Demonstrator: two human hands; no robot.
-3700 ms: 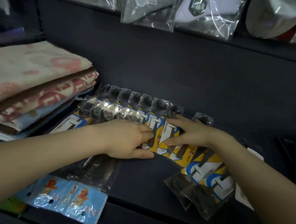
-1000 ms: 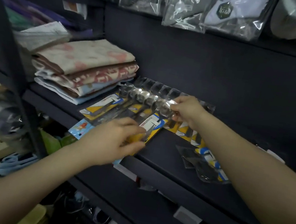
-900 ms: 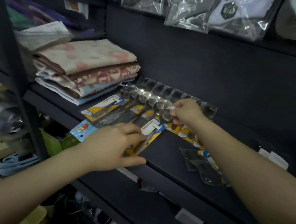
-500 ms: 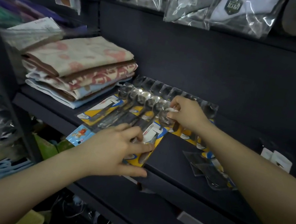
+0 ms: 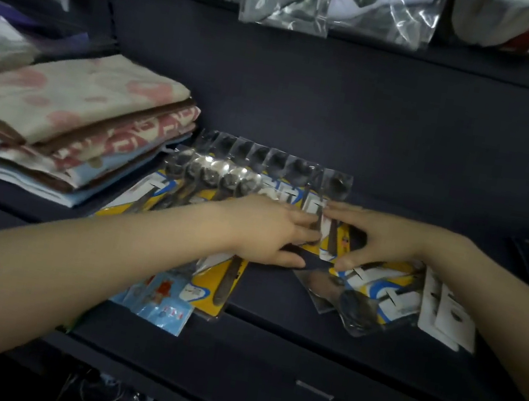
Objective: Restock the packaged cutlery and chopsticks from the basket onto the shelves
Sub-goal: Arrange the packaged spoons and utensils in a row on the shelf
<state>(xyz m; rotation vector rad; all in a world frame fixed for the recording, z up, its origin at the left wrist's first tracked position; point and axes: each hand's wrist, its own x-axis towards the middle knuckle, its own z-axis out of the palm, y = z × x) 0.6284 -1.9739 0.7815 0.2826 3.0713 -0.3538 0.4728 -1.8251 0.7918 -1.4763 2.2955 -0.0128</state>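
Note:
Packaged spoons on yellow and blue cards lie in two overlapping rows (image 5: 242,176) on the dark shelf (image 5: 301,355). My left hand (image 5: 265,228) rests flat on the right end of the front row, fingers straight and pointing right. My right hand (image 5: 378,239) pinches the last spoon pack (image 5: 331,242) of the back row between fingers and thumb. The fingertips of both hands nearly meet at that pack. One yellow pack (image 5: 225,284) sticks out towards the shelf's front edge. The basket is not in view.
A stack of folded towels (image 5: 61,119) sits to the left of the rows. A blue cartoon pack (image 5: 157,301) overhangs the shelf front. A loose pile of spoon packs (image 5: 368,300) and white packs (image 5: 446,312) lies at the right. Bagged goods (image 5: 356,3) hang above.
My view has swung right and closer to the shelf. My left hand left the front pack's lower edge and slid right. My right hand moved off the spoon bowls onto the end pack.

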